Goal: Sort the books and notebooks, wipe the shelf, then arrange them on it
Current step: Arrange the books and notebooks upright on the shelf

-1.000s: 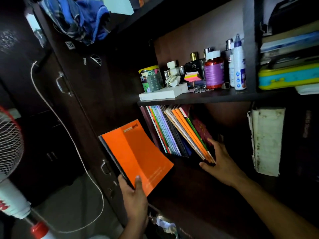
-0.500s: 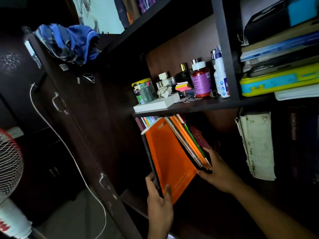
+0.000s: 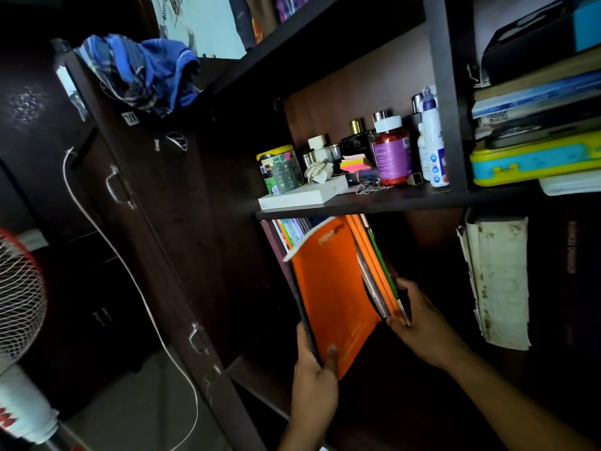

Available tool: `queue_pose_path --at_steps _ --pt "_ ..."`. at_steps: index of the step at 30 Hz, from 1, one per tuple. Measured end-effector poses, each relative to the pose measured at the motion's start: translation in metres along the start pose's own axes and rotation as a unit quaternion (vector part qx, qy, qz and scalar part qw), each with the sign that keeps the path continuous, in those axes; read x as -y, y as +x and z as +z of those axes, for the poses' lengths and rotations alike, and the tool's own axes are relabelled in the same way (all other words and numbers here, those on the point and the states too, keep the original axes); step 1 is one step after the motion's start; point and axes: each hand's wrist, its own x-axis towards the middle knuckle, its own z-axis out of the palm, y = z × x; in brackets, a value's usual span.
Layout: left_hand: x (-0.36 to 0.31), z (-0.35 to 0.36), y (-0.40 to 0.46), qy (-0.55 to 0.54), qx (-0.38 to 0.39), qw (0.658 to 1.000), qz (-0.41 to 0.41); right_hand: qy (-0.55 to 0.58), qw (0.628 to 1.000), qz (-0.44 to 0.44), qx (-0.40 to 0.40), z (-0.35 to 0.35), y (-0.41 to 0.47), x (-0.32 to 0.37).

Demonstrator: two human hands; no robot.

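It was a room in a home; a dark wooden wardrobe [image 3: 156,196] had a blue cloth [image 3: 140,70] thrown over its door; a shelf [image 3: 374,203] carried perfume bottles [image 3: 356,138] and a pill jar [image 3: 390,154]; a standing fan [image 3: 16,297] was beside.

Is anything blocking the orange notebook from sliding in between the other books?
Nothing visible blocks it. The right hand holds the leaning notebooks aside, leaving a gap, and the left hand grips the orange notebook, its top already under the shelf.
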Motion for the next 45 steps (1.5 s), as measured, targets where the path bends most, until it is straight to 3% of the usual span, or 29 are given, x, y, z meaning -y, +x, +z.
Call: queue_pose_path --at_steps 5,11,18,22,26,31,40,43,45 --pt "0.007 0.000 0.017 -0.139 -0.072 0.984 -0.082 -0.035 0.999 0.006 -0.015 0.002 0.004 -0.003" --pt "0.018 -0.006 0.027 -0.133 -0.125 0.980 -0.076 -0.028 0.999 0.021 -0.024 0.002 0.005 -0.008" --pt "0.021 -0.008 0.013 -0.158 -0.117 0.977 -0.085 -0.015 0.999 0.024 -0.024 0.001 0.007 -0.009" --pt "0.021 -0.008 0.008 -0.115 -0.097 0.985 -0.089 -0.010 0.999 0.021 -0.024 0.002 0.006 -0.010" --pt "0.014 -0.005 0.003 -0.022 -0.057 0.997 -0.040 -0.006 0.999 0.022 -0.023 0.002 0.007 -0.010" --pt "0.008 -0.004 0.000 0.030 -0.035 0.999 -0.024 -0.010 0.999 0.022 -0.025 0.003 0.008 -0.011" --pt "-0.002 0.000 -0.008 0.103 0.018 0.991 0.078 -0.001 1.000 0.028 -0.014 0.002 0.006 -0.011" --pt "-0.005 -0.001 -0.008 0.104 0.011 0.993 0.060 -0.006 1.000 0.023 -0.016 0.002 0.004 -0.005" --pt "-0.001 -0.003 -0.008 0.083 -0.033 0.996 0.017 -0.020 1.000 0.009 -0.021 0.002 0.002 0.003"
